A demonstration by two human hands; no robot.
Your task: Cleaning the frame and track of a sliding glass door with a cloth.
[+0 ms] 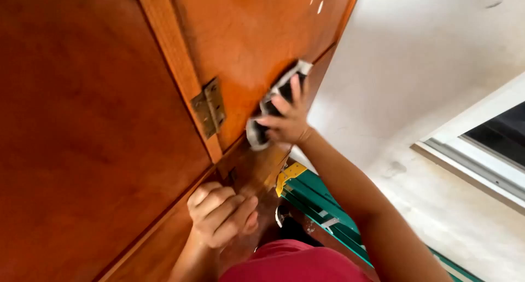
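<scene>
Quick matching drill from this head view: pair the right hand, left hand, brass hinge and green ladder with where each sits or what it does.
Things:
1. right hand
2. left hand
3. brass metal hinge
4. green metal ladder

Places or states:
A. below the door, beside the right forearm
B. pressing a black and white cloth on the orange wooden door
C. fixed to the door's lighter wooden strip
D. fingers curled at the door's lower edge

Pairs: 1-B, 2-D, 3-C, 4-A

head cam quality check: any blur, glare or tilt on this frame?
Head view: strongly tilted, so the wooden door runs diagonally; soft motion blur on the right hand and its grey cloth; left hand sharper; faint sheen on the varnish beside the hinge; white wall bright, nearly washed out.
</scene>
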